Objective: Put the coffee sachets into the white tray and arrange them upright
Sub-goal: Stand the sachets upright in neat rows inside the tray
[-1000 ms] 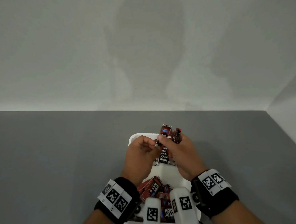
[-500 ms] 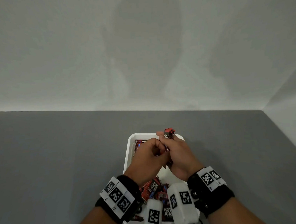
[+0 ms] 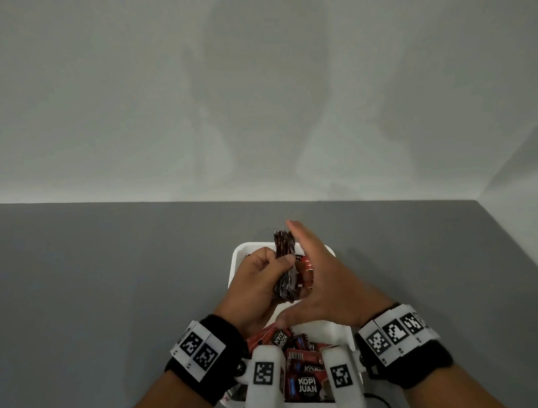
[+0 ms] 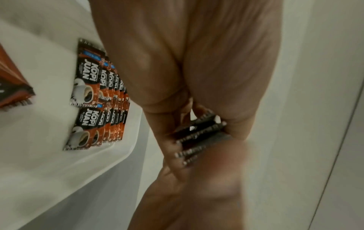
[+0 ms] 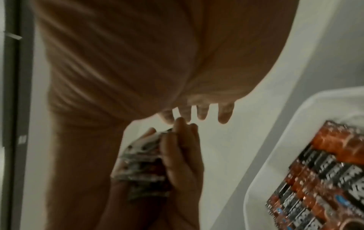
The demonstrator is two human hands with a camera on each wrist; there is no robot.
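Over the far half of the white tray (image 3: 237,261), my left hand (image 3: 272,264) grips a stack of dark red coffee sachets (image 3: 285,265) on edge. The same stack (image 4: 199,135) shows between its curled fingers in the left wrist view. My right hand (image 3: 313,270) lies alongside the stack's right side with its fingers straight and spread (image 5: 202,113), holding nothing. Two rows of sachets (image 4: 98,101) stand upright against the far wall of the tray (image 4: 59,171). Loose sachets (image 3: 301,367) lie in a heap at the near end.
The tray stands on a grey tabletop (image 3: 110,290) that meets a pale wall (image 3: 256,111) at the back and on the right. In the right wrist view the tray's rim (image 5: 275,140) curves round the packed sachets (image 5: 325,171).
Both hands were closed together on the sachets over the tray. Now the right hand has let go and spread flat, and the left alone holds the stack.
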